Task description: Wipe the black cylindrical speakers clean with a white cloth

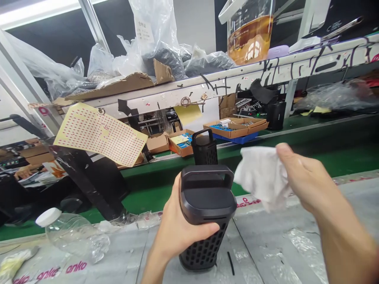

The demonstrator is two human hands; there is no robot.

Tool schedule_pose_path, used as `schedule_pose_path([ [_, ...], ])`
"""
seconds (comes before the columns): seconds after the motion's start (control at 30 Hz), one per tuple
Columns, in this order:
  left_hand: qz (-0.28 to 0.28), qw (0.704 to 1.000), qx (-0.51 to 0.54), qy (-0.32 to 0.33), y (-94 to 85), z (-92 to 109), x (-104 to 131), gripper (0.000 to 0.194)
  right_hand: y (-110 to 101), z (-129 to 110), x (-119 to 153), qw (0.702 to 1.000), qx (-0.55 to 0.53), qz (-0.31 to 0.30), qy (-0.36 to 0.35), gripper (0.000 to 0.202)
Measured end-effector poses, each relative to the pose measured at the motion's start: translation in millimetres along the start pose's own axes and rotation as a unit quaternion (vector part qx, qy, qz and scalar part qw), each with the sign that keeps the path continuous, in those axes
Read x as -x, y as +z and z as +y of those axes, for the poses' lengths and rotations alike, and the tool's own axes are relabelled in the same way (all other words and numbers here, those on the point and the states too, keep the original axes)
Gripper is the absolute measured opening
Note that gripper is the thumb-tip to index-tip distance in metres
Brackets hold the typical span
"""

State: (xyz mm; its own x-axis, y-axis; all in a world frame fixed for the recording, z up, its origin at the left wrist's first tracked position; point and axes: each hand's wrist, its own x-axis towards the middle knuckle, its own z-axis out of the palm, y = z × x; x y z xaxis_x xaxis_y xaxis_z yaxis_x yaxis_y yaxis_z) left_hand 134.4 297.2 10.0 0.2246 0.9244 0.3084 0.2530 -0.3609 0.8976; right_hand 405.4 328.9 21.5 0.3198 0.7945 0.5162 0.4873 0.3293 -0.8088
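Note:
My left hand (180, 232) is wrapped round a black case with a top handle and a perforated body (207, 201), which stands a little tilted over the grey worktop. Its thumb lies across the front, below the lid. To the right, my right hand (304, 177) pinches a white cloth (263, 173) between thumb and fingers; the cloth hangs beside the case, apart from it. Behind, a second black perforated case with a handle (204, 148) stands on the green belt (308, 146).
A clear plastic bottle (77, 232) lies at left on the worktop (118, 264). Cardboard trays (251, 125) with blue parts sit beyond the belt. A shelf (166, 94) above carries plastic bags and a jug of amber liquid (250, 39). A dotted sticker sheet (100, 134) hangs from it.

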Motion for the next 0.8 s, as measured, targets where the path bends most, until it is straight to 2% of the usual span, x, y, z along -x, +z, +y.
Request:
schedule_pose_path([
  [0.03, 0.004, 1.0, -0.008, 0.0, 5.2, 2, 1, 0.104, 9, -11, 10, 0.999, -0.009, 0.033, -0.036, 0.052],
  [0.07, 0.012, 1.0, -0.017, -0.001, 11.2, 5, 3, 0.104, 18, -23, 20, 0.993, -0.026, 0.034, -0.111, 0.045],
  [0.13, 0.03, 0.999, -0.032, -0.003, 23.0, 9, 6, 0.101, 35, -46, 40, 0.952, 0.003, -0.056, -0.302, 0.037],
  [0.17, 0.038, 0.998, -0.042, -0.005, 27.9, 11, 7, 0.098, 40, -55, 47, 0.926, 0.028, -0.09, -0.367, 0.037],
  [0.2, 0.043, 0.997, -0.056, -0.009, 31.6, 12, 8, 0.094, 44, -62, 51, 0.904, 0.06, -0.11, -0.408, 0.039],
  [0.27, 0.042, 0.994, -0.095, -0.014, 35.2, 13, 9, 0.089, 44, -66, 52, 0.896, 0.103, -0.094, -0.423, 0.038],
  [0.37, 0.021, 0.993, -0.12, 0.011, 34.0, 14, 8, 0.09, 35, -59, 42, 0.909, 0.124, -0.083, -0.39, 0.037],
  [0.43, 0.01, 0.994, -0.109, 0.027, 30.4, 14, 7, 0.097, 27, -49, 33, 0.926, 0.107, -0.115, -0.342, 0.038],
  [0.53, 0.036, 0.996, -0.08, 0.016, 21.2, 9, 4, 0.103, 16, -32, 20, 0.956, 0.068, -0.176, -0.223, 0.042],
  [0.6, 0.053, 0.997, -0.053, 0.008, 12.5, 4, 2, 0.104, 9, -20, 10, 0.97, 0.072, -0.195, -0.124, 0.05],
  [0.7, 0.045, 0.999, -0.014, 0.004, -0.2, -4, 0, 0.104, -2, -6, -3, 0.985, 0.085, -0.147, -0.002, 0.06],
  [0.73, 0.043, 0.999, -0.007, 0.002, -3.3, -6, -1, 0.104, -6, -3, -6, 0.99, 0.07, -0.12, 0.023, 0.062],
  [0.8, 0.04, 0.999, 0.003, 0.004, -6.6, -8, -2, 0.105, -10, -3, -8, 0.997, 0.017, -0.077, 0.028, 0.061],
])
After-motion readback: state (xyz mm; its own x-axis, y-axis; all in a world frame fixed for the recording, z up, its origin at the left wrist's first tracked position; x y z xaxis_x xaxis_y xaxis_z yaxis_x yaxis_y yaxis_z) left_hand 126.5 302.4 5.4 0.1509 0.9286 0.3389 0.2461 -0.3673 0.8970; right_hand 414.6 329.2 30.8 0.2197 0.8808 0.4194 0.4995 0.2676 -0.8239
